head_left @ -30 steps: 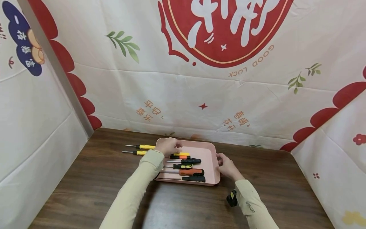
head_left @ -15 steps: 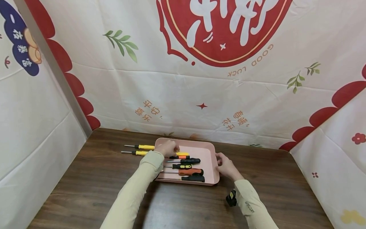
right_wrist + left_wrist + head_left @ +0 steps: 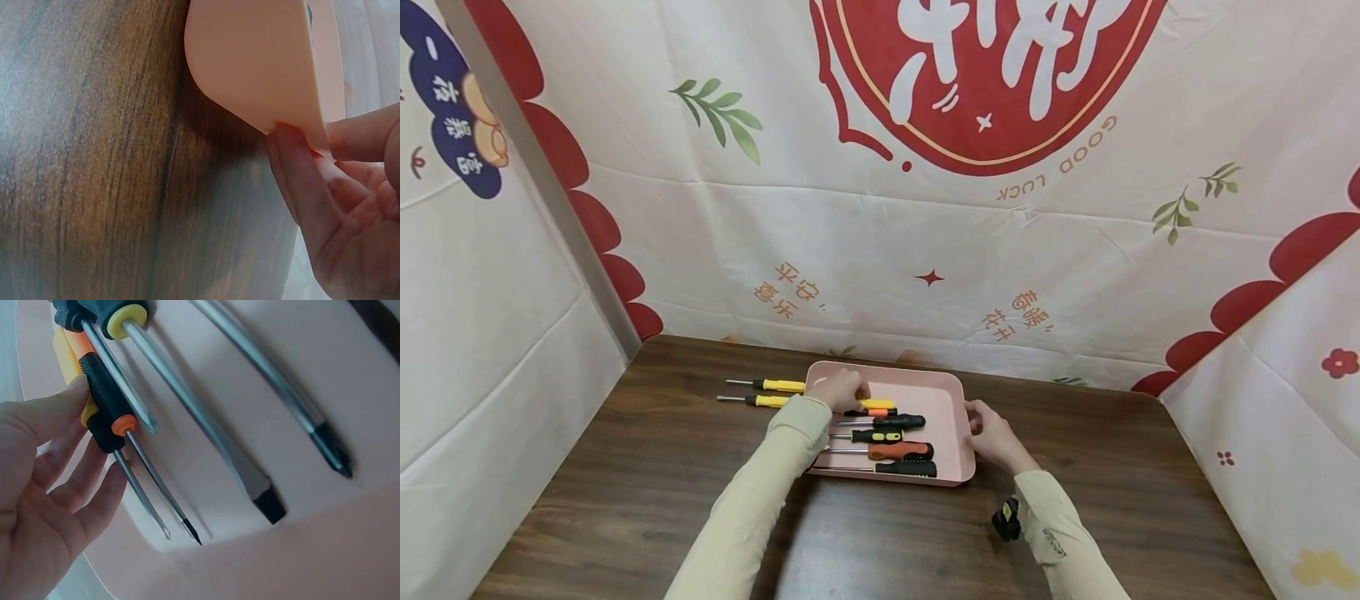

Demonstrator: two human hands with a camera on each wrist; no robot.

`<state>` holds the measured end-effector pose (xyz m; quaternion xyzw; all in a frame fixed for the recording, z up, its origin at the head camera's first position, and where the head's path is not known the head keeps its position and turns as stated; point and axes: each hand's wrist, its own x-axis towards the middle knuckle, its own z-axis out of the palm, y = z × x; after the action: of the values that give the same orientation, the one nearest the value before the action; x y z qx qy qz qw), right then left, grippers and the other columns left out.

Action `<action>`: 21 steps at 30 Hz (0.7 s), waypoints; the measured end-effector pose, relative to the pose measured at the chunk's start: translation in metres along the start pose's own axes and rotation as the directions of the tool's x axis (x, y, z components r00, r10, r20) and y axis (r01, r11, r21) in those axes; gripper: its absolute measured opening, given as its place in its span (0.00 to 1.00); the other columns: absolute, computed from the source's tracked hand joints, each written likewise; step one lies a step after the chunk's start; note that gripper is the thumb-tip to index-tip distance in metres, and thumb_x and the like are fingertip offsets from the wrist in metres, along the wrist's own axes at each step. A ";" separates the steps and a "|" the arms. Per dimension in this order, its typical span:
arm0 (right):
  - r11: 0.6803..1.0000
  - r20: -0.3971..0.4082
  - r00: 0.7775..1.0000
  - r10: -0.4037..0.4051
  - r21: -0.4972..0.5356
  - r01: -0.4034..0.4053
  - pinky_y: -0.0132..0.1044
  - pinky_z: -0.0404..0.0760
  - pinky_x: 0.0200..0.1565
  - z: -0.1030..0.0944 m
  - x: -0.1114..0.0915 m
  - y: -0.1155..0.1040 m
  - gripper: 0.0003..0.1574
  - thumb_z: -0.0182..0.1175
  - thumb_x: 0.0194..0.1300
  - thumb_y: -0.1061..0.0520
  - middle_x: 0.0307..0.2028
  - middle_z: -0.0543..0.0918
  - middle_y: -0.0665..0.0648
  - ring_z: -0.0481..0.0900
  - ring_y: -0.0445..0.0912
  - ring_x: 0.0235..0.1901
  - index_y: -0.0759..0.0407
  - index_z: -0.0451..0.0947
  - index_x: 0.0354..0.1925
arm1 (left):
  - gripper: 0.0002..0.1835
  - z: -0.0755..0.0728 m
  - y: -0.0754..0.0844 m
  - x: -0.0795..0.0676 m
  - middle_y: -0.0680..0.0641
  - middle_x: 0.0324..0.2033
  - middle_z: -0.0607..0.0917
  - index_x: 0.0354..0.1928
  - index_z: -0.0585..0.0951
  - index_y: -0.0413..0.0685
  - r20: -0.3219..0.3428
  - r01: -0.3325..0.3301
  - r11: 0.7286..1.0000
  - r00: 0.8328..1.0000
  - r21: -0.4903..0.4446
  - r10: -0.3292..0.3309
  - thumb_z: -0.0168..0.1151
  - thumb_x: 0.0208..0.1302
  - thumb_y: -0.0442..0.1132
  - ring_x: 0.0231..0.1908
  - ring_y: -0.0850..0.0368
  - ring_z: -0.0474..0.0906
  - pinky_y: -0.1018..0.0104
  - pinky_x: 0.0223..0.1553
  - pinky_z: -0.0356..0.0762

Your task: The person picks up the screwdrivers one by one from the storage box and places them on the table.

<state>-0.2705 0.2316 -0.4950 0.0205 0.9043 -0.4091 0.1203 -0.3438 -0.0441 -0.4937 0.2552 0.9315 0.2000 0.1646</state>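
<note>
On tabletop (image 3: 865, 550): pink tray (image 3: 953, 446) is sitting toward the far edge, screwdrivers lying inside it
Left hand (image 3: 838, 390): is reaching over the tray's left side, fingers pinching yellow screwdriver (image 3: 878, 404) by the handle, thumb pressing on it
Yellow screwdriver: is sitting inside tray as the farthest of the row, just beside orange-banded screwdriver (image 3: 882, 412), shaft pointing left
Right hand (image 3: 996, 435): is gripping the tray's right wall, thumb and fingers pressing from opposite faces
Rest of row, far to near: dark-handled screwdriver (image 3: 904, 422), black-and-yellow screwdriver (image 3: 877, 436), rust-handled screwdriver (image 3: 891, 451), black-handled screwdriver (image 3: 906, 469), all lying with handles pointing right
Left of tray: two yellow-handled screwdrivers (image 3: 782, 386) are lying on tabletop, tips pointing left, nearer one running up to the left sleeve (image 3: 748, 500)
By right sleeve (image 3: 1063, 533): small black object with yellow patch (image 3: 1006, 520) is showing, too unclear to name
Behind tabletop: white printed cloth (image 3: 865, 233) is hanging, big red circle showing at top
</note>
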 end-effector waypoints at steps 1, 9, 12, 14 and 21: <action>1.000 -0.002 1.000 -0.001 -0.001 0.001 0.41 0.79 0.23 0.000 0.000 0.000 0.36 0.53 0.49 0.74 0.33 0.76 0.63 0.75 0.47 0.26 0.67 0.62 0.59 | 0.12 0.000 0.000 0.000 0.50 0.38 0.83 0.42 0.83 0.46 0.000 -0.002 1.000 1.000 -0.001 0.002 0.64 0.54 0.35 0.39 0.58 0.77 0.65 0.41 0.74; 1.000 -0.016 1.000 -0.011 -0.004 0.011 0.41 0.79 0.22 0.001 0.000 -0.001 0.36 0.53 0.48 0.74 0.32 0.76 0.62 0.75 0.47 0.25 0.67 0.62 0.58 | 0.09 0.001 -0.002 0.001 0.52 0.33 0.82 0.38 0.82 0.47 -0.003 -0.011 1.000 1.000 -0.009 0.011 0.65 0.53 0.35 0.35 0.60 0.76 0.67 0.38 0.74; 1.000 -0.015 1.000 -0.010 -0.005 0.010 0.40 0.78 0.22 0.001 0.000 -0.001 0.36 0.53 0.48 0.74 0.32 0.76 0.62 0.75 0.47 0.25 0.67 0.62 0.59 | 0.07 0.002 -0.003 0.001 0.52 0.33 0.81 0.36 0.80 0.49 0.003 -0.015 1.000 1.000 -0.022 0.015 0.65 0.53 0.34 0.35 0.60 0.76 0.67 0.37 0.73; 1.000 -0.012 1.000 -0.008 -0.008 0.008 0.40 0.78 0.22 0.001 0.000 -0.001 0.36 0.53 0.48 0.74 0.33 0.76 0.62 0.75 0.47 0.25 0.67 0.62 0.59 | 0.07 0.001 -0.004 0.001 0.51 0.34 0.81 0.35 0.79 0.49 0.007 -0.024 0.999 1.000 -0.031 0.024 0.65 0.53 0.34 0.37 0.59 0.76 0.66 0.38 0.74; 1.000 -0.008 1.000 0.003 -0.010 -0.003 0.41 0.79 0.23 0.001 0.000 -0.001 0.36 0.53 0.49 0.74 0.34 0.75 0.63 0.75 0.48 0.27 0.67 0.62 0.59 | 0.06 -0.001 -0.007 0.000 0.50 0.36 0.82 0.38 0.80 0.49 -0.005 -0.061 0.997 0.998 -0.036 0.061 0.62 0.57 0.36 0.39 0.58 0.77 0.65 0.40 0.74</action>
<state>-0.2702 0.2307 -0.4948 0.0227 0.9067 -0.4043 0.1175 -0.3471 -0.0500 -0.4963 0.2801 0.9198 0.2225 0.1611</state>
